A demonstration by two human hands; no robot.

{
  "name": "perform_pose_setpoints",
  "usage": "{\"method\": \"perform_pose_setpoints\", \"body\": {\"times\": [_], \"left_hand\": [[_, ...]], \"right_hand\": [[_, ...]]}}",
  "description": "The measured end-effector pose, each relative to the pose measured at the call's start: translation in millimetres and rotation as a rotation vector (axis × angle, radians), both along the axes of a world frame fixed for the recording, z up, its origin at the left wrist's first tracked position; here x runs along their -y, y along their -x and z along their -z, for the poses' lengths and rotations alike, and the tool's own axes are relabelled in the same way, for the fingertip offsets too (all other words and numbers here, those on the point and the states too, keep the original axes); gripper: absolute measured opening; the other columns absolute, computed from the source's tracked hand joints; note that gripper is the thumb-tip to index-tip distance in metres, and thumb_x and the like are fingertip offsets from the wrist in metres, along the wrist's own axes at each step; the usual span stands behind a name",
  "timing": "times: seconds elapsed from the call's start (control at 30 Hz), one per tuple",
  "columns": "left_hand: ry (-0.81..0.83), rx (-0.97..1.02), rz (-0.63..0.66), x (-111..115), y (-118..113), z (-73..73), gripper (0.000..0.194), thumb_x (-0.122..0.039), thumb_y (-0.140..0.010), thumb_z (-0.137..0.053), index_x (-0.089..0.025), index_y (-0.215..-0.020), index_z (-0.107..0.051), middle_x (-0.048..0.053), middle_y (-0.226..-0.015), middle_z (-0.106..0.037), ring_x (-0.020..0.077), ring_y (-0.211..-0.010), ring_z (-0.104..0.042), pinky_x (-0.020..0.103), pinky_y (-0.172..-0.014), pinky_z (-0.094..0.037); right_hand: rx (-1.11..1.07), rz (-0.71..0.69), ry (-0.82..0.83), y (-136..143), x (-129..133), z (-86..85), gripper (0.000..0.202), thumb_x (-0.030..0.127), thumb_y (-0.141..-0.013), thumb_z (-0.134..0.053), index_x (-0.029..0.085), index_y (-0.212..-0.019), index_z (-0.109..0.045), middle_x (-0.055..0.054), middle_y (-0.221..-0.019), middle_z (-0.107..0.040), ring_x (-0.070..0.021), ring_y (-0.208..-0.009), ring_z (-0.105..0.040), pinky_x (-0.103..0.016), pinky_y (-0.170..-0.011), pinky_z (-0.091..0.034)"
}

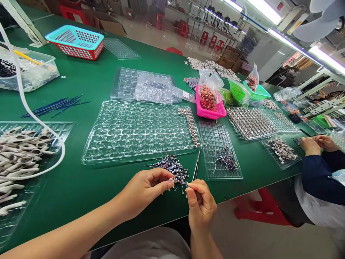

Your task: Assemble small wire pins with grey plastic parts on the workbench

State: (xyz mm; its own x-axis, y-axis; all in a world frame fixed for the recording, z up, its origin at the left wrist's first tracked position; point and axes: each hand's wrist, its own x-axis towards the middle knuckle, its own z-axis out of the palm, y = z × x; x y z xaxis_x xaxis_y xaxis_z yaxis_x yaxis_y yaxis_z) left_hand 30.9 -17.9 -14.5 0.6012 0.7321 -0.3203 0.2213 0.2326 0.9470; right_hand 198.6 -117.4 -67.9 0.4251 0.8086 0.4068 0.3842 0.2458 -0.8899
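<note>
Over the near edge of the green table, my left hand (152, 189) pinches a small white piece (172, 179) between thumb and forefinger. Close by on the right, my right hand (201, 203) has its thumb and fingertips closed on a small dark wired part (185, 185). The two pieces almost meet, and I cannot tell whether they are joined. Just behind my fingers lies a pile of small wired electronic parts (172, 166). Tweezers (196, 165) rest beside that pile. A clear compartment tray (140, 129) lies beyond, with beige earbud shells (192, 126) along its right end.
Beige shells (20, 147) are heaped at the left near a white cable (24, 97). A small tray (221, 151) holds more wired parts. Farther back stand a pink basket (211, 113) and a turquoise-and-red basket (75, 41). A co-worker's hands (319, 144) are at the right.
</note>
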Motion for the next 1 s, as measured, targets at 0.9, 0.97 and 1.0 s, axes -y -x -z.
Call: {"method": "perform_pose_setpoints", "body": {"times": [0.9, 0.97, 1.0], "left_hand": [[-0.276, -0.072, 0.030, -0.4, 3.6, 5.6, 0.023, -0.043, -0.091, -0.060, -0.027, -0.102, -0.074, 0.001, -0.096, -0.074, 0.0196, -0.089, -0.067, 0.028, -0.077, -0.052], [-0.293, -0.068, 0.042, -0.7, 3.3, 6.4, 0.023, -0.042, -0.092, -0.060, -0.028, -0.103, -0.074, 0.001, -0.097, -0.074, 0.0195, -0.089, -0.068, 0.027, -0.078, -0.052], [-0.294, -0.064, 0.047, -0.8, 3.0, 6.5, 0.023, -0.042, -0.092, -0.060, -0.028, -0.104, -0.074, 0.001, -0.098, -0.074, 0.0195, -0.090, -0.068, 0.027, -0.079, -0.052]], "right_hand": [[-0.067, -0.060, 0.032, 0.0, -0.6, 0.7, 0.013, 0.015, -0.091, -0.061, 0.026, -0.097, -0.066, 0.001, -0.083, -0.058, -0.0118, -0.075, -0.057, -0.022, -0.061, -0.045], [-0.055, -0.059, 0.048, 0.1, -1.2, -0.6, 0.013, 0.015, -0.091, -0.061, 0.026, -0.097, -0.065, 0.001, -0.084, -0.058, -0.0116, -0.075, -0.057, -0.022, -0.063, -0.046], [-0.047, -0.059, 0.056, 0.1, -1.5, -1.2, 0.013, 0.015, -0.091, -0.061, 0.026, -0.097, -0.065, 0.001, -0.084, -0.058, -0.0114, -0.075, -0.057, -0.022, -0.064, -0.046]]}}
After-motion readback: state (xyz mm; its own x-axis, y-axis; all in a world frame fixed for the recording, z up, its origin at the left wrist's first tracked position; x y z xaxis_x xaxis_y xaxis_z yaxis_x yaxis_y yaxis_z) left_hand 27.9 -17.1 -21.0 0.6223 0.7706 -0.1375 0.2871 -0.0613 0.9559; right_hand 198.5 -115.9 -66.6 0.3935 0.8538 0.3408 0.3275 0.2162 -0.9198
